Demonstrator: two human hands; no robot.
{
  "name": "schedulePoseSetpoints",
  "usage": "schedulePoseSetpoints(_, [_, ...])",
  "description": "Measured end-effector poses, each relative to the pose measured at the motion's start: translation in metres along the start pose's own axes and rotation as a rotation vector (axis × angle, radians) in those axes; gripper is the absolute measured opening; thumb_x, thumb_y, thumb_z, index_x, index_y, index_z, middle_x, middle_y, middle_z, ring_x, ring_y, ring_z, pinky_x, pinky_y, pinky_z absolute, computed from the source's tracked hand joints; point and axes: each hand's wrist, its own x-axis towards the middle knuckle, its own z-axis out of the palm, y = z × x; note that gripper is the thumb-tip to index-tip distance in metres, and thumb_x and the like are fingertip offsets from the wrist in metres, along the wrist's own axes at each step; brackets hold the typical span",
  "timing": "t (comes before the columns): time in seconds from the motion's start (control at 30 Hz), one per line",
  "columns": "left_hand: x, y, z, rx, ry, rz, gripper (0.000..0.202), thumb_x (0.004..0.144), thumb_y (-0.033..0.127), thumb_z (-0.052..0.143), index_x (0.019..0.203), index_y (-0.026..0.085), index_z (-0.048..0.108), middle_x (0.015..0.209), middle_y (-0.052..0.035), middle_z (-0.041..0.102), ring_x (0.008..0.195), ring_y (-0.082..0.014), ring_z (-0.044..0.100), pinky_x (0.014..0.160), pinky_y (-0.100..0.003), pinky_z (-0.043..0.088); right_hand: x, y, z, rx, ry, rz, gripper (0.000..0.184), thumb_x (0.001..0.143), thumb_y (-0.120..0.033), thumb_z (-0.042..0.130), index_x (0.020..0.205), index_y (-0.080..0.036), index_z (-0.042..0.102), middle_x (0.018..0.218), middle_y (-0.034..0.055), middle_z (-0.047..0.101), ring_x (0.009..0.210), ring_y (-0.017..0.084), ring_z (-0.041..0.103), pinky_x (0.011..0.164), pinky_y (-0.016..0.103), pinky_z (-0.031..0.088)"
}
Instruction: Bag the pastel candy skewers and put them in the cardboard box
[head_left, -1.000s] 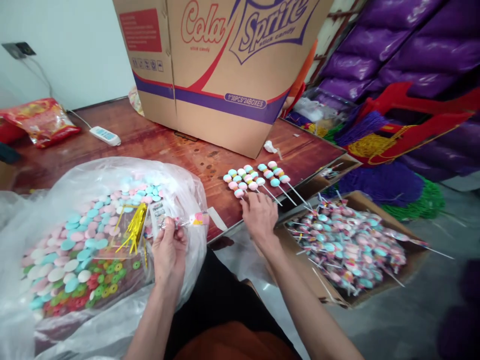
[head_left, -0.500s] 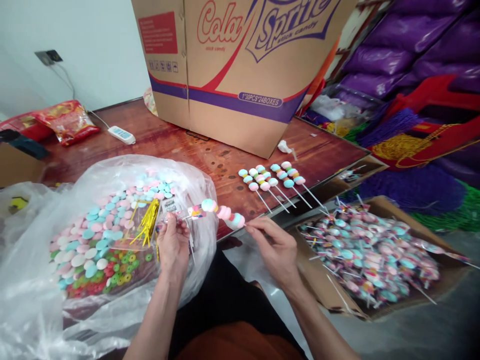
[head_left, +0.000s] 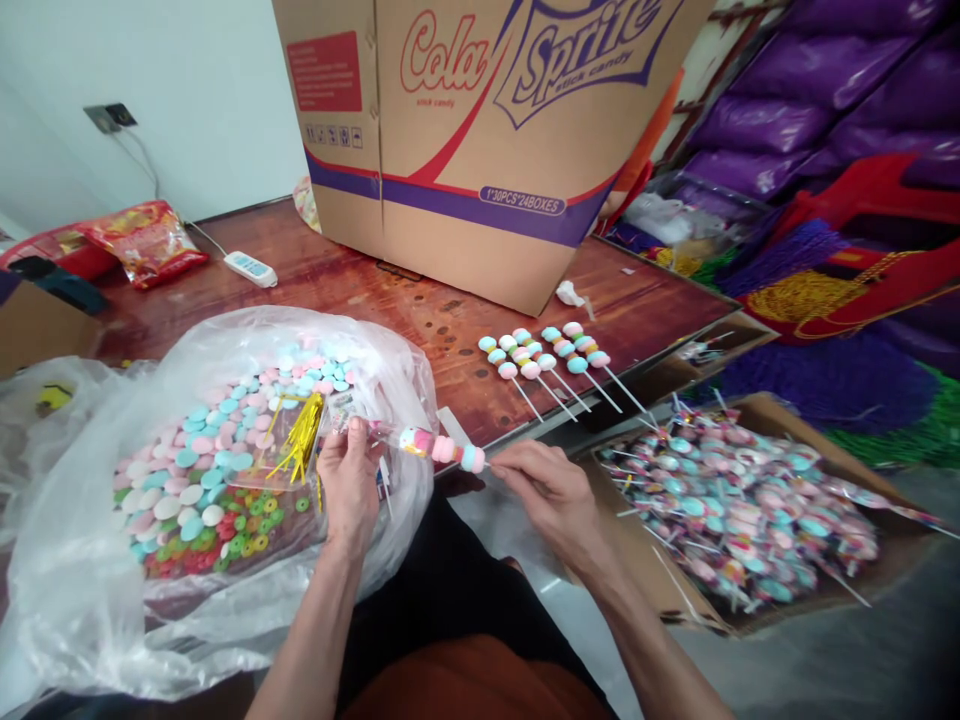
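Note:
My left hand (head_left: 346,482) pinches a small clear wrapper sleeve (head_left: 379,432) at the edge of a big plastic bag of pastel candy discs (head_left: 217,450). My right hand (head_left: 551,490) grips the stick of a candy skewer (head_left: 442,449), whose pink and blue pieces are partly inside that sleeve. Both hands are closed. A bunch of gold twist ties (head_left: 300,435) lies on the bag beside my left hand. Several bare candy skewers (head_left: 544,355) lie in a row on the wooden table (head_left: 420,310) just beyond my right hand.
A large "Cola Sprite" cardboard box (head_left: 480,130) stands at the back of the table. To the right, lower down, an open carton of wrapped skewers (head_left: 742,500). A power strip (head_left: 251,268) and red snack bags (head_left: 146,240) lie far left. Purple sacks (head_left: 825,90) fill the right.
My right hand picked a skewer from the row on the table and brought it to my left hand; its candies have slid further into the clear sleeve.

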Motion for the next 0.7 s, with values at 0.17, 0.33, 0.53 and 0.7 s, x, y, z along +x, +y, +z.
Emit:
schedulePoseSetpoints(0.17, [-0.005, -0.004, 0.004, 0.026, -0.013, 0.014, 0.034, 0.068, 0.043, 0.082, 0.076, 0.017, 0.060, 0.071, 0.0019, 0.064, 0.065, -0.0118, 0.064, 0.063, -0.024, 0.053, -0.001, -0.006, 0.011, 0.069, -0.022, 0.035, 0.018, 0.095, -0.023, 0.056, 0.084, -0.022, 0.070, 0.078, 0.0007, 0.066, 0.073, 0.015, 0.059, 0.072, 0.030, 0.039])
schedulePoseSetpoints(0.33, [-0.013, -0.010, 0.010, 0.018, -0.036, -0.032, 0.036, 0.071, 0.044, 0.079, 0.084, 0.017, 0.060, 0.080, -0.0027, 0.070, 0.070, -0.0168, 0.070, 0.069, -0.031, 0.056, -0.002, -0.014, 0.026, 0.188, -0.012, 0.090, 0.018, 0.095, -0.023, 0.055, 0.083, -0.021, 0.068, 0.076, 0.0013, 0.062, 0.071, 0.014, 0.058, 0.067, 0.027, 0.042])
schedulePoseSetpoints(0.53, [-0.021, -0.010, 0.015, -0.041, -0.087, -0.136, 0.036, 0.073, 0.042, 0.079, 0.089, 0.018, 0.059, 0.094, -0.0073, 0.072, 0.083, -0.0199, 0.071, 0.078, -0.035, 0.056, -0.004, -0.022, 0.038, 0.166, 0.042, 0.163, 0.018, 0.093, -0.024, 0.055, 0.078, -0.020, 0.066, 0.072, 0.0003, 0.061, 0.066, 0.013, 0.056, 0.064, 0.025, 0.042])
schedulePoseSetpoints(0.7, [-0.032, -0.017, 0.016, 0.022, -0.185, -0.200, 0.026, 0.077, 0.036, 0.077, 0.088, 0.018, 0.063, 0.081, -0.0013, 0.067, 0.073, -0.0112, 0.065, 0.068, -0.022, 0.051, 0.004, -0.032, 0.058, 0.161, 0.046, 0.156, 0.020, 0.093, -0.021, 0.050, 0.078, -0.020, 0.063, 0.077, 0.0022, 0.063, 0.071, 0.015, 0.058, 0.067, 0.025, 0.044])
